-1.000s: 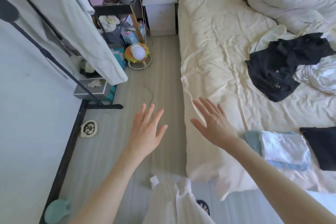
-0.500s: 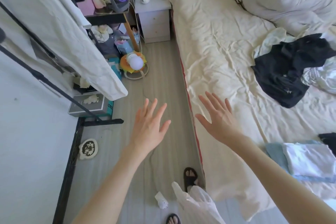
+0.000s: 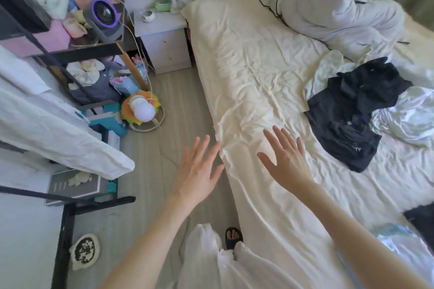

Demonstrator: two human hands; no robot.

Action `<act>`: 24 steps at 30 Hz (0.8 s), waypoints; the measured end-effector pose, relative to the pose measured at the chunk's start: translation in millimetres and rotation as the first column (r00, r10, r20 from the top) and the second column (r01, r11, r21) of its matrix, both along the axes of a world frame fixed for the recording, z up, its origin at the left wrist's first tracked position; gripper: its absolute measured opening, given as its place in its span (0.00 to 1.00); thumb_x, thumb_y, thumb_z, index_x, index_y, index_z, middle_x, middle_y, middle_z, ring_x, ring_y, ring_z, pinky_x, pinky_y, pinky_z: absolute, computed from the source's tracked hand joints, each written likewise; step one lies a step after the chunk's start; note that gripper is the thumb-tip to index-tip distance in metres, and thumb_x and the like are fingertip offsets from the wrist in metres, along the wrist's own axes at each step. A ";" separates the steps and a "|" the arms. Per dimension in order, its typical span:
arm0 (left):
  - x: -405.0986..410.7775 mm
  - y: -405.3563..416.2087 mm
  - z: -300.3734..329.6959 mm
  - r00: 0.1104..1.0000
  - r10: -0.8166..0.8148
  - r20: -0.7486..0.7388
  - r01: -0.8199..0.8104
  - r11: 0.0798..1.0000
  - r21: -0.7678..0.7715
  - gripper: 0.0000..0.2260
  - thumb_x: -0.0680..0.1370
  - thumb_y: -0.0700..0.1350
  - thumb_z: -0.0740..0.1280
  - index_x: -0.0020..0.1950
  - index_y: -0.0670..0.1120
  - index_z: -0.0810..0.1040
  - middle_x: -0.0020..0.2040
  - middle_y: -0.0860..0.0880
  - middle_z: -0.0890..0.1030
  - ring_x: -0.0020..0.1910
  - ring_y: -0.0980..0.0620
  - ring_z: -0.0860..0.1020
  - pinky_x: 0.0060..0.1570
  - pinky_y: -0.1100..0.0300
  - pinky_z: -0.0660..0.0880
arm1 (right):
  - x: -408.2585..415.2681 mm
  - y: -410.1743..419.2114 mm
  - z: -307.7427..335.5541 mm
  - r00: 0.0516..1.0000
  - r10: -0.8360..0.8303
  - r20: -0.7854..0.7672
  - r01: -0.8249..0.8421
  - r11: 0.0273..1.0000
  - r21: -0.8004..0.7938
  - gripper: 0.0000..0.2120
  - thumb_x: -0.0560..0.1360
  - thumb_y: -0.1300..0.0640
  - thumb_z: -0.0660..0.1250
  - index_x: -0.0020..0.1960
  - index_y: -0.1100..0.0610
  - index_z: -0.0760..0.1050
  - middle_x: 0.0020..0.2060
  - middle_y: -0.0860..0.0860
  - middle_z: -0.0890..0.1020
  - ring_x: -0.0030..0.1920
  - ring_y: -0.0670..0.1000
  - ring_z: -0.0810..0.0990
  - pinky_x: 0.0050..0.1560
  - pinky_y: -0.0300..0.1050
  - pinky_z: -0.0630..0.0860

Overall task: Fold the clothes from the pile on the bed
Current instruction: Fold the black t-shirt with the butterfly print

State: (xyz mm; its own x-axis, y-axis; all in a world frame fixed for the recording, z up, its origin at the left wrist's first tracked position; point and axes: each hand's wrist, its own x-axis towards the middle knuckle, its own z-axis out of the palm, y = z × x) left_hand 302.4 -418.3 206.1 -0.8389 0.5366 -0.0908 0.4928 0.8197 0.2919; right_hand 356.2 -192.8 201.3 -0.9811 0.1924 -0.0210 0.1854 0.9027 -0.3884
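Note:
The pile of clothes lies at the right of the cream-sheeted bed (image 3: 253, 73): a crumpled black garment (image 3: 347, 119) on top, a pale green piece (image 3: 328, 68) behind it and a shiny white one (image 3: 408, 115) to its right. My left hand (image 3: 199, 171) hovers over the floor beside the bed edge, fingers spread and empty. Over the near part of the sheet my right hand (image 3: 286, 159) is held out, fingers straight, holding nothing, well left of the black garment. Folded light blue and white clothes (image 3: 389, 239) and a black piece (image 3: 420, 220) peek in at the lower right.
A white duvet (image 3: 328, 2) is bunched at the head of the bed. A white nightstand (image 3: 164, 40) stands by the bed. Left are a cluttered shelf with a purple fan (image 3: 104, 16), a clothes rack with white cloth (image 3: 58, 129) and a round lamp (image 3: 143, 112) on the floor.
The view has swung up and left along the bed, so the folded stack has slid almost out at the lower right. Both hands stay spread and empty, now nearer the bed's middle.

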 end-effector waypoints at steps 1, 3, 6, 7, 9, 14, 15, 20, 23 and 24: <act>-17.4 1.1 1.2 1.000 0.000 -0.007 0.000 1.000 -0.007 0.25 0.81 0.54 0.57 0.77 0.51 0.56 0.78 0.46 0.54 0.77 0.45 0.50 0.72 0.46 0.52 | -10.6 8.2 2.4 1.000 -0.031 0.002 0.031 1.000 0.002 0.29 0.78 0.43 0.58 0.76 0.50 0.57 0.76 0.52 0.57 0.77 0.54 0.51 0.74 0.56 0.42; -53.2 3.9 1.8 1.000 -0.002 -0.020 0.002 1.000 -0.008 0.26 0.80 0.53 0.58 0.76 0.49 0.58 0.77 0.44 0.55 0.76 0.44 0.51 0.72 0.46 0.54 | -31.0 21.6 5.2 0.997 -0.083 0.002 0.083 0.997 0.007 0.29 0.79 0.43 0.58 0.76 0.50 0.56 0.76 0.52 0.57 0.77 0.54 0.51 0.75 0.56 0.44; -102.7 18.7 -0.9 0.999 -0.047 -0.017 0.047 0.999 0.021 0.25 0.80 0.51 0.60 0.75 0.46 0.61 0.76 0.42 0.58 0.76 0.41 0.54 0.71 0.44 0.57 | -59.7 37.2 0.2 0.990 -0.142 0.007 0.142 0.990 0.017 0.29 0.79 0.43 0.58 0.76 0.50 0.56 0.76 0.52 0.57 0.77 0.53 0.51 0.75 0.56 0.46; -120.2 26.2 -3.7 0.996 -0.084 -0.003 0.084 0.996 0.013 0.25 0.80 0.51 0.60 0.76 0.46 0.60 0.76 0.43 0.57 0.76 0.42 0.53 0.72 0.45 0.56 | -70.2 42.2 -3.6 0.985 -0.172 0.011 0.172 0.985 0.004 0.29 0.79 0.44 0.58 0.76 0.50 0.56 0.76 0.52 0.57 0.77 0.53 0.51 0.75 0.56 0.47; -157.4 42.1 -12.4 0.982 -0.187 0.029 0.188 0.981 -0.040 0.26 0.81 0.54 0.56 0.77 0.49 0.55 0.78 0.45 0.52 0.77 0.45 0.48 0.73 0.47 0.53 | -91.4 51.6 -13.7 0.968 -0.249 0.016 0.250 0.968 -0.021 0.29 0.79 0.44 0.59 0.76 0.50 0.57 0.76 0.53 0.58 0.77 0.54 0.52 0.75 0.56 0.50; -267.3 73.9 -29.7 0.918 -0.387 0.088 0.393 0.917 -0.070 0.26 0.82 0.56 0.51 0.78 0.53 0.47 0.78 0.48 0.45 0.77 0.49 0.41 0.74 0.51 0.45 | -146.8 70.3 -39.8 0.904 -0.413 0.112 0.415 0.910 0.012 0.29 0.79 0.44 0.57 0.77 0.49 0.54 0.76 0.53 0.57 0.77 0.54 0.51 0.74 0.54 0.47; -287.3 78.8 -31.9 0.908 -0.410 0.091 0.417 0.906 -0.077 0.26 0.82 0.56 0.51 0.78 0.53 0.47 0.78 0.49 0.45 0.77 0.50 0.41 0.74 0.52 0.44 | -156.9 74.0 -43.7 0.895 -0.417 0.156 0.415 0.909 0.047 0.29 0.80 0.43 0.56 0.77 0.49 0.53 0.76 0.52 0.56 0.77 0.53 0.50 0.74 0.54 0.46; -354.1 128.1 -52.4 0.843 -0.505 0.185 0.533 0.831 -0.161 0.27 0.82 0.56 0.50 0.78 0.53 0.45 0.78 0.48 0.45 0.77 0.48 0.42 0.74 0.52 0.46 | -189.2 102.8 -54.1 0.824 -0.523 0.217 0.515 0.851 0.097 0.26 0.80 0.45 0.56 0.75 0.51 0.57 0.75 0.51 0.60 0.76 0.52 0.54 0.73 0.53 0.50; -358.3 174.8 -77.3 0.774 -0.583 0.248 0.627 0.761 -0.166 0.26 0.82 0.55 0.51 0.78 0.51 0.47 0.78 0.48 0.47 0.77 0.47 0.44 0.74 0.52 0.49 | -187.1 123.9 -73.1 0.755 -0.593 0.279 0.586 0.801 0.118 0.25 0.80 0.46 0.57 0.75 0.51 0.58 0.74 0.50 0.61 0.75 0.51 0.57 0.72 0.51 0.53; -355.8 191.2 -88.6 0.754 -0.600 0.268 0.649 0.744 -0.158 0.25 0.82 0.54 0.51 0.78 0.51 0.48 0.78 0.48 0.47 0.77 0.47 0.44 0.74 0.52 0.49 | -184.7 133.1 -82.5 0.732 -0.610 0.302 0.605 0.787 0.123 0.25 0.80 0.47 0.57 0.75 0.51 0.58 0.74 0.50 0.62 0.74 0.51 0.58 0.72 0.51 0.54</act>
State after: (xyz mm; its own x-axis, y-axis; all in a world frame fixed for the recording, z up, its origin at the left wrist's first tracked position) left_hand -53.4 -227.1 117.4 -0.2744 0.8764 -0.3958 0.8727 0.3998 0.2802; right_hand 171.5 -59.8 118.8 -0.5955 0.7481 -0.2928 0.8032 0.5610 -0.2003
